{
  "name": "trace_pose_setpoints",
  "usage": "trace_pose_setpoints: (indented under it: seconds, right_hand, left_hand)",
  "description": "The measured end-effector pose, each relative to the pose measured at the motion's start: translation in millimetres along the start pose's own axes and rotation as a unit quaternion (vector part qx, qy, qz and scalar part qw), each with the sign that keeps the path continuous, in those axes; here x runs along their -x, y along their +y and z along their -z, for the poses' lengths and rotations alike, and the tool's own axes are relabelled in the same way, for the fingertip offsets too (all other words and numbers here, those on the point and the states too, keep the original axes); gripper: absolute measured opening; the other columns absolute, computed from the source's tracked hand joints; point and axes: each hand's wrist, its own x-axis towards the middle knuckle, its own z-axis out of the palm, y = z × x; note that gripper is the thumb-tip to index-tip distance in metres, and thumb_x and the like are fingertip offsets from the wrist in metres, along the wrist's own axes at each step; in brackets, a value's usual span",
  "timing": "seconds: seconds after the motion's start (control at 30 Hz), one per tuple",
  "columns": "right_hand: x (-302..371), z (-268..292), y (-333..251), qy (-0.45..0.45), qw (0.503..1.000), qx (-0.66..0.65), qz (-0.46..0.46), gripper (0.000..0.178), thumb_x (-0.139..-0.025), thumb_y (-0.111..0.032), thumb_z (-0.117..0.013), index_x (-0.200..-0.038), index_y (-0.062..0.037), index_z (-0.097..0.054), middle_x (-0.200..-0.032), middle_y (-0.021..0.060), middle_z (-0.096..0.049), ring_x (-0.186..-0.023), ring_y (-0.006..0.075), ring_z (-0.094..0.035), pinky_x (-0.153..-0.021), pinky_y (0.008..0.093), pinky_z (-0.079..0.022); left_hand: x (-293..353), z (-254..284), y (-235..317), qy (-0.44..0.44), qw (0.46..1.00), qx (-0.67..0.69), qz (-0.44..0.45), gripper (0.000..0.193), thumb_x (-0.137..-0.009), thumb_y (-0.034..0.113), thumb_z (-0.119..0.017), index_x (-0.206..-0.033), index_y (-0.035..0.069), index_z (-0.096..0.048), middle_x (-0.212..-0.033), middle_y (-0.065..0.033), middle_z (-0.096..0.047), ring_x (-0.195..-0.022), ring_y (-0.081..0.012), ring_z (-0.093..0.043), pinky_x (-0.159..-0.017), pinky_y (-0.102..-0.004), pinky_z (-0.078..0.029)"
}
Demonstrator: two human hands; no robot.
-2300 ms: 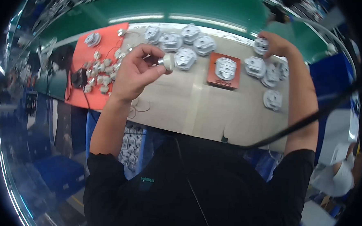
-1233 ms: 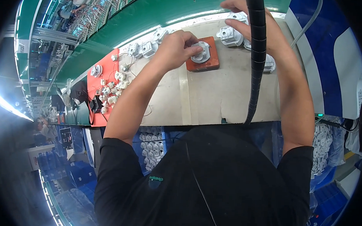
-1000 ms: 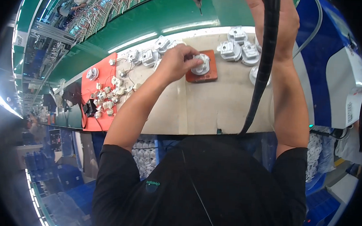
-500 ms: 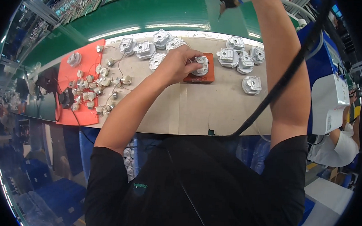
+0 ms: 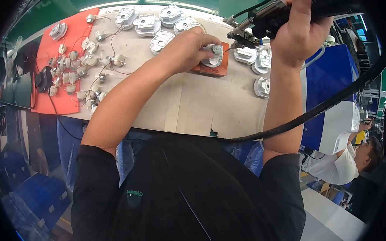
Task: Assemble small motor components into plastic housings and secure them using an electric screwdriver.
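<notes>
Hands are apart: the left hand (image 5: pixel 188 50) pinches a white part (image 5: pixel 214 62) on an orange block (image 5: pixel 217 70); the right hand (image 5: pixel 301 36) grips a black tool (image 5: pixel 267 26) (tip (image 5: pixel 230 47) near the part).

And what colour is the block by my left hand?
Reddish-orange; the block shows best in the head view.

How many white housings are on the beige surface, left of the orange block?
5 white housings: four in an uneven row at the back, one in front of them, by the left hand. The hand may hide more.
</notes>
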Motion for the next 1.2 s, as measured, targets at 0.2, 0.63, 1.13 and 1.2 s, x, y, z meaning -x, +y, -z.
trace_pose_setpoints:
  seconds: [0.2, 0.63, 1.13, 1.2]
  right_hand:
    - [1.1, 8.8, -0.2, 0.014, 1.000, 0.010, -0.019, 0.027, -0.098, -0.015, -0.065, -0.120, -0.0018, -0.058, -0.084, -0.0017, -0.055, -0.073, 0.0067, -0.051, -0.066, 0.0200, -0.040]
    - [7.3, 4.4, 3.1, 0.065, 0.996, 0.025, -0.051, 0.024, -0.097, -0.016, -0.068, -0.116, -0.0052, -0.060, -0.096, -0.0034, -0.056, -0.080, 0.0049, -0.049, -0.072, 0.0192, -0.039]
    - [-25.4, -29.7, -39.8, -0.147, 0.843, 0.509, 0.095, 0.041, -0.094, -0.027, -0.072, -0.120, 0.0005, -0.057, -0.085, 0.0063, -0.068, -0.078, 0.0188, -0.071, -0.066, 0.0313, -0.062]
    - [-13.7, -31.6, -12.1, -0.139, 0.819, 0.541, 0.129, 0.032, -0.098, -0.023, -0.066, -0.121, -0.0015, -0.060, -0.087, 0.0004, -0.062, -0.077, 0.0111, -0.061, -0.067, 0.0237, -0.049]
  left_hand:
    - [0.1, -1.2, 0.6, 0.002, 1.000, -0.007, -0.002, 0.033, -0.087, 0.009, -0.073, -0.119, 0.015, -0.071, -0.093, -0.0085, -0.058, -0.087, -0.0233, -0.062, -0.079, -0.0347, -0.051]
    - [-0.8, -5.6, -4.7, 0.018, 0.999, -0.024, -0.014, 0.033, -0.087, 0.011, -0.074, -0.119, 0.016, -0.071, -0.093, -0.0088, -0.058, -0.085, -0.0233, -0.063, -0.078, -0.0349, -0.051]
    - [6.0, -4.8, -3.8, -0.005, 1.000, 0.020, 0.012, 0.057, -0.075, 0.016, -0.084, -0.127, 0.008, -0.063, -0.103, -0.0129, -0.057, -0.092, -0.0278, -0.062, -0.084, -0.0378, -0.052]
    - [5.5, -5.8, -7.9, -0.007, 1.000, -0.003, 0.005, 0.058, -0.072, 0.016, -0.086, -0.126, 0.006, -0.063, -0.102, -0.0126, -0.057, -0.091, -0.0273, -0.062, -0.083, -0.0370, -0.052]
